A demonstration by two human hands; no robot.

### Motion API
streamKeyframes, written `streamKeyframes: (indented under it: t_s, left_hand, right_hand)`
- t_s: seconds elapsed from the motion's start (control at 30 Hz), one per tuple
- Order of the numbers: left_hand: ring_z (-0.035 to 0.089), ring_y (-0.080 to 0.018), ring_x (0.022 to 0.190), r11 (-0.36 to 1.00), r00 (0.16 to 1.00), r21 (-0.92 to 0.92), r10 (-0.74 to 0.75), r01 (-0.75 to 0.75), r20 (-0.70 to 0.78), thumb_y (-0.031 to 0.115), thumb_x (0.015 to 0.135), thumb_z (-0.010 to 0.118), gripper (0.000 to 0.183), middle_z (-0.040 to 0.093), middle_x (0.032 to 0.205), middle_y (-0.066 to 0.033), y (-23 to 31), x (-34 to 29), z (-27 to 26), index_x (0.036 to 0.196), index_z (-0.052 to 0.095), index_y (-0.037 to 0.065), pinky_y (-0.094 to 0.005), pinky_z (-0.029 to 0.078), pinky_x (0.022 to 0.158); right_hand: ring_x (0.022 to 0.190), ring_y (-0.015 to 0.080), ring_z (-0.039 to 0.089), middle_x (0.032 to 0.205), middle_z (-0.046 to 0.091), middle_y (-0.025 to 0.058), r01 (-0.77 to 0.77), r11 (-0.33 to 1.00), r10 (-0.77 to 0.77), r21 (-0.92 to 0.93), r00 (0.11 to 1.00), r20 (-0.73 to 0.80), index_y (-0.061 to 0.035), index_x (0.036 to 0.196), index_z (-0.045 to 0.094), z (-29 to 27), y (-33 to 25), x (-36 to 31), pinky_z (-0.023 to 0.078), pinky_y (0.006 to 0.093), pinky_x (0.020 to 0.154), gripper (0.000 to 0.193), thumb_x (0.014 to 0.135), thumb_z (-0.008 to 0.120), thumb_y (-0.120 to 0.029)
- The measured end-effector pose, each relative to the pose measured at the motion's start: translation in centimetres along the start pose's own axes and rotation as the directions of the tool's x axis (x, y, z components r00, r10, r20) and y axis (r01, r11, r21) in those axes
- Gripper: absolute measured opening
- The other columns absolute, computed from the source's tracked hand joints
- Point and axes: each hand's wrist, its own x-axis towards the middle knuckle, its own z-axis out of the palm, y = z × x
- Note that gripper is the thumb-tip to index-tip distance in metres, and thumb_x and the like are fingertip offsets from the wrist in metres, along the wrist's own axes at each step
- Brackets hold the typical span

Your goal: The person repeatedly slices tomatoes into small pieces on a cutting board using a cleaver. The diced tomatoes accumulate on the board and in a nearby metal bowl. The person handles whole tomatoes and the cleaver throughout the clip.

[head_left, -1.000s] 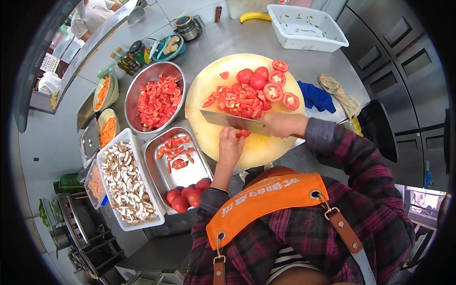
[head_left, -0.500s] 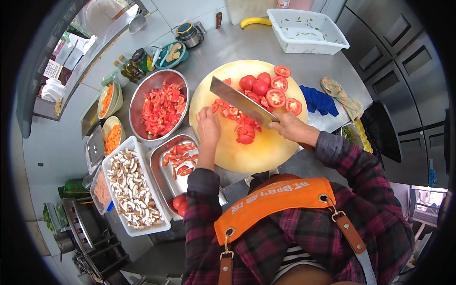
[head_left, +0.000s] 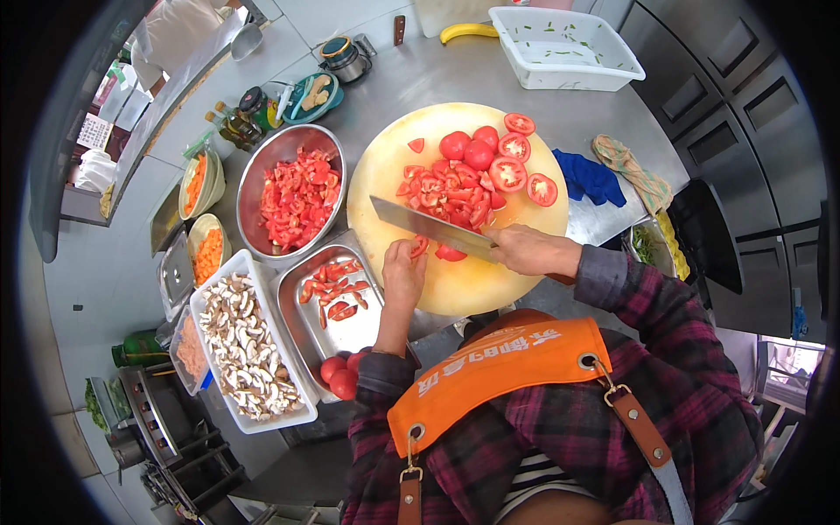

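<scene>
My right hand (head_left: 530, 251) is wrapped round the handle of a cleaver (head_left: 429, 225). The blade reaches left across the round yellow cutting board (head_left: 472, 293), its tip pointing away from me. Left of the blade's near side, my left hand (head_left: 404, 278) pinches a tomato piece (head_left: 420, 248) with its fingertips. Another tomato piece (head_left: 451, 254) lies on the near side of the blade. Beyond the blade is a heap of chopped tomato (head_left: 451, 192). Whole-looking tomatoes (head_left: 479, 155) and cut tomato halves (head_left: 507, 174) lie at the board's far right.
Left of the board stand a steel bowl of chopped tomato (head_left: 299, 199), a steel tray (head_left: 354, 328) with tomato pieces, and a white tub of sliced mushrooms (head_left: 249, 350). A blue cloth (head_left: 588, 179) lies right of the board. At the back are a banana (head_left: 469, 31) and a white bin (head_left: 567, 52).
The cleaver has come nearer to me, and the chopped tomato now lies heaped beyond it. My left hand has moved right and nearer, and its fingertips now hold a tomato piece.
</scene>
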Motion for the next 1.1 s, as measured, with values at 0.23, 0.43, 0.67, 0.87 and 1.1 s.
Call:
streamKeyframes:
  t_s: [0.23, 0.43, 0.67, 0.87, 1.1]
  left_hand:
    - [0.062, -0.0310, 0.082, 0.997, 0.999, 0.065, -0.039, 0.039, 0.001, -0.001, 0.074, 0.073, 0.022, 0.059, 0.092, -0.0149, -0.1, 0.2, -0.1, 0.092, 0.061, 0.001, -0.0378, 0.053, 0.073]
    - [0.062, -0.0326, 0.079, 0.995, 0.992, 0.018, -0.100, 0.099, 0.075, 0.000, 0.077, 0.071, 0.018, 0.059, 0.088, -0.0150, 0.1, 0.4, 0.7, 0.091, 0.060, 0.001, -0.0395, 0.053, 0.070]
    - [0.061, -0.0364, 0.078, 0.989, 0.994, 0.095, 0.111, -0.111, 0.013, -0.002, 0.079, 0.065, 0.011, 0.061, 0.087, -0.0166, 0.0, 2.4, 2.2, 0.087, 0.061, 0.002, -0.0431, 0.052, 0.071]
    - [0.061, -0.0354, 0.079, 0.992, 0.993, 0.062, 0.111, -0.113, 0.028, -0.002, 0.076, 0.065, 0.012, 0.062, 0.087, -0.0161, 0.9, 6.6, 0.4, 0.086, 0.062, 0.004, -0.0429, 0.052, 0.073]
    - [0.056, -0.0326, 0.106, 0.872, 0.902, 0.300, 0.292, -0.388, 0.318, 0.010, 0.076, 0.068, 0.030, 0.059, 0.114, -0.0112, 6.8, 17.0, 7.7, 0.105, 0.065, 0.006, -0.0394, 0.051, 0.086]
  right_hand:
    - [0.086, 0.0379, 0.064, 0.089, 0.063, 0.0266, -0.131, 0.981, 0.107, 0.146, 0.981, 0.160, 0.0063, 0.112, 0.051, 1.1, -2.3, 2.3, 0.051, 0.0445, 0.074, 0.032, 0.093, 0.048, -0.020]
    - [0.093, 0.0411, 0.064, 0.096, 0.064, 0.0282, 0.059, 0.998, -0.059, -0.007, 0.994, -0.089, 0.0057, 0.110, 0.052, 1.7, 0.1, 2.5, 0.050, 0.0481, 0.077, 0.028, 0.091, 0.048, -0.015]
    - [0.092, 0.0411, 0.064, 0.093, 0.065, 0.0258, 0.141, 0.980, -0.157, -0.137, 0.980, -0.118, 0.0039, 0.109, 0.054, 3.2, 0.3, 4.7, 0.050, 0.0493, 0.076, 0.025, 0.087, 0.048, -0.004]
    - [0.069, 0.0293, 0.065, 0.078, 0.063, 0.0180, 0.206, 0.909, -0.074, 0.362, 0.935, -0.346, 0.0009, 0.126, 0.050, 1.6, 1.9, 3.1, 0.051, 0.0404, 0.061, 0.037, 0.090, 0.050, -0.010]
    - [0.047, 0.0098, 0.049, 0.061, 0.049, 0.0019, 0.288, 0.755, 0.086, 0.589, 0.847, -0.525, 0.0041, 0.129, 0.047, -3.2, 4.4, -0.6, 0.042, 0.0259, 0.044, 0.037, 0.098, 0.051, -0.016]
